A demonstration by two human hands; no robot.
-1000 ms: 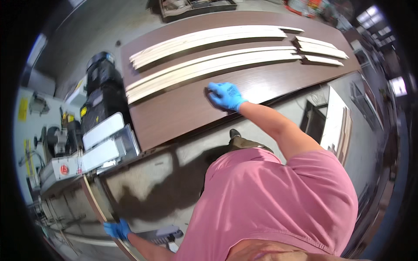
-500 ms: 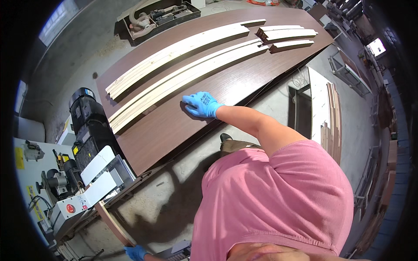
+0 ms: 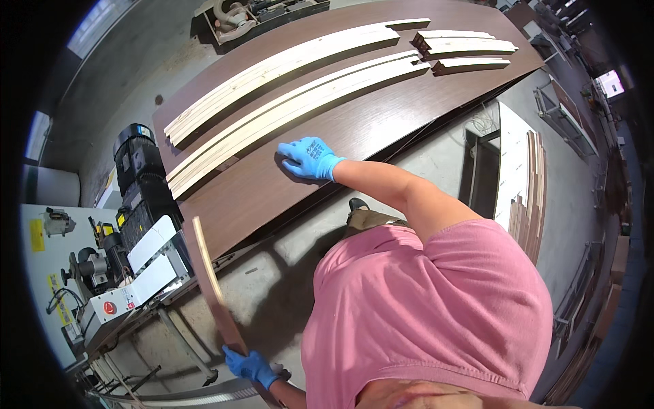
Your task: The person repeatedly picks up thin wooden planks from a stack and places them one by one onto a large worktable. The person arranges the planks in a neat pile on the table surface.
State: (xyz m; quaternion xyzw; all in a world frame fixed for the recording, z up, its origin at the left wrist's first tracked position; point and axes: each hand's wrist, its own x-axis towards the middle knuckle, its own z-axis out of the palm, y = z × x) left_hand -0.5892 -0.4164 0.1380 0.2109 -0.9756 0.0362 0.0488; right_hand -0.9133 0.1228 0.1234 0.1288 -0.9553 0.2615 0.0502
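My left hand, in a blue glove at the lower left, is closed around a long strip of wood with a brown face and a pale edge. The strip slants up beside the machine, and its far end comes up by the near left corner of the brown panel. On that panel rests my right hand, also gloved in blue, with its fingers stretched out and partly apart. Bundles of pale-edged strips lie beyond the right hand, and shorter strips lie at the panel's far right.
At the left stands a machine with a black motor, white covers and a red stop button. An open box of tools and a hose is beyond the panel. More strips lie on a white board at the right.
My left hand has moved up and to the right with the strip, away from the machine. The strip's far end now stands higher. My right hand has shifted only slightly on the panel.
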